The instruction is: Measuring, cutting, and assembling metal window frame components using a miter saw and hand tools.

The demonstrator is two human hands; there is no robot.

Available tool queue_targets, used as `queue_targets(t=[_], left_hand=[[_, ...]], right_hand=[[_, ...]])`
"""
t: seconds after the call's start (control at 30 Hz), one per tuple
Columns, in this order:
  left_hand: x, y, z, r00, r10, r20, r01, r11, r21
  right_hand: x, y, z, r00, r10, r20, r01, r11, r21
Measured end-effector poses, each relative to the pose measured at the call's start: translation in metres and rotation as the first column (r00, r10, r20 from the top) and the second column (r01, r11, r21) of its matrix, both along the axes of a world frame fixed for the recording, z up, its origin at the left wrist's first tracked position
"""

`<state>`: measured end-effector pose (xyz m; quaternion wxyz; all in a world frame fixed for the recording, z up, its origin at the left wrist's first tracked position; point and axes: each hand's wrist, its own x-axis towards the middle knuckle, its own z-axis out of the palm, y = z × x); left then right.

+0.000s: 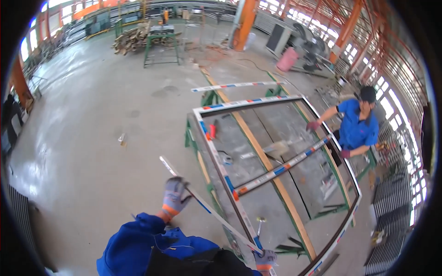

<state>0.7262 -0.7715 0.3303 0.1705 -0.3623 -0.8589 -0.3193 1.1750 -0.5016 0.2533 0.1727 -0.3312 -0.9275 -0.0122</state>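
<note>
A long, thin pale strip with patches of blue film slants across in front of me, its far end sticking out to the left. My left hand, in a grey glove with an orange cuff, is closed round it near that end. My right hand, gloved alike, is closed on its lower part at the bottom of the view; the fingers show only partly. Beside the strip, on the right, lies a large dark rectangular frame with white, blue and orange film and a crossbar.
Wooden beams on green trestles carry the frame. Across it, a person in blue with dark red gloves stands with hands at its edge. Another film-covered strip lies beyond. A red-handled tool shows inside the frame's outline.
</note>
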Motion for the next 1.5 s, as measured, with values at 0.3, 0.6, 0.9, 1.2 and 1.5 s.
queue_targets(t=[0.3,0.6,0.9,1.2,1.5], left_hand=[[-0.156,-0.129,-0.098,0.226,-0.371,0.901,-0.934,0.180,0.309],[-0.268,-0.228,-0.050,0.543,-0.112,0.832,-0.834,-0.191,0.518],[-0.321,-0.305,-0.102,0.306,0.875,0.375,-0.951,0.302,0.071],[-0.380,-0.246,-0.137,-0.029,0.867,0.497,-0.740,0.316,-0.594],[-0.639,-0.280,-0.192,-0.002,0.353,0.936,-0.797,0.564,-0.215]], right_hand=[[-0.311,-0.092,0.033,0.900,0.413,0.142,-0.374,0.896,-0.238],[-0.447,-0.056,0.032,0.887,0.427,0.175,-0.374,0.888,-0.266],[-0.737,-0.049,0.029,0.759,0.646,0.075,-0.570,0.716,-0.402],[-1.016,0.003,0.009,0.880,0.470,0.066,-0.331,0.707,-0.625],[-0.918,0.085,-0.127,0.857,0.239,0.457,0.200,0.663,-0.721]])
